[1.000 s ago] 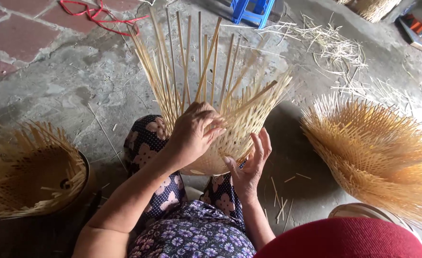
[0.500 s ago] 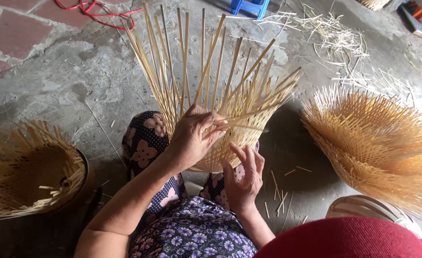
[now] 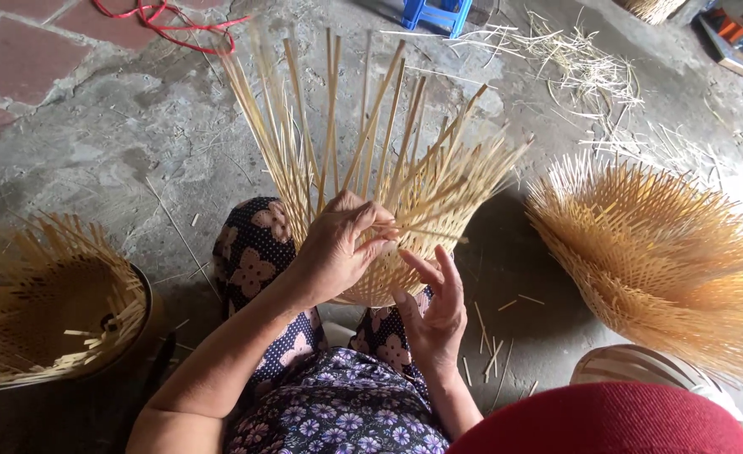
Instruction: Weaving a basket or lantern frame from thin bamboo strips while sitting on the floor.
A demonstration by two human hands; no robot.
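Weaving half-made basket [image 3: 388, 252] on lap, sticks poking up. Left hand [image 3: 342, 244] pinching thin strip at basket side. Right hand [image 3: 430, 307] open, fingers spread, just below basket. Two more baskets [image 3: 666, 261] on floor, one each side.

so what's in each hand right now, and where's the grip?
Left hand grips the half-woven bamboo basket at its woven rim, fingers pinching a loose strip. Right hand is open below the basket, holding nothing.
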